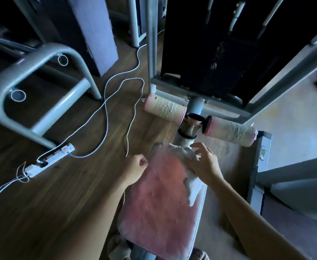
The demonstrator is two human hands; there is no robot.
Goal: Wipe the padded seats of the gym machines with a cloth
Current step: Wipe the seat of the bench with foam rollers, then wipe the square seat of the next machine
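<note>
The padded seat (159, 194), pink and worn, is seen from its near end at the bottom of the view. Its long axis runs away from the person toward the machine's post (190, 126), leaning slightly to the right. A white cloth (191, 186) is laid along the seat's right edge. Its near tail is stretched down the pad and its bunched far end is gathered at the seat's far right corner.

The right hand (203, 166) is laid flat on the upper part of the cloth. Its fingers (199, 146) are spread and only slightly bent, so the cloth is pressed under the palm and nothing is gripped. The left hand (135, 166) is held at the seat's left edge, just beside the pad. Its fingers are curled into a loose fist, and nothing is seen inside it.

Beyond the hands, two cracked foam rollers (165, 107) are mounted on either side of the post. A dark weight stack (210, 68) is set behind them. To the left, on the wooden floor (60, 203), a white power strip (50, 158) is laid. White cables (107, 117) are looped past a grey tube frame (35, 59).
</note>
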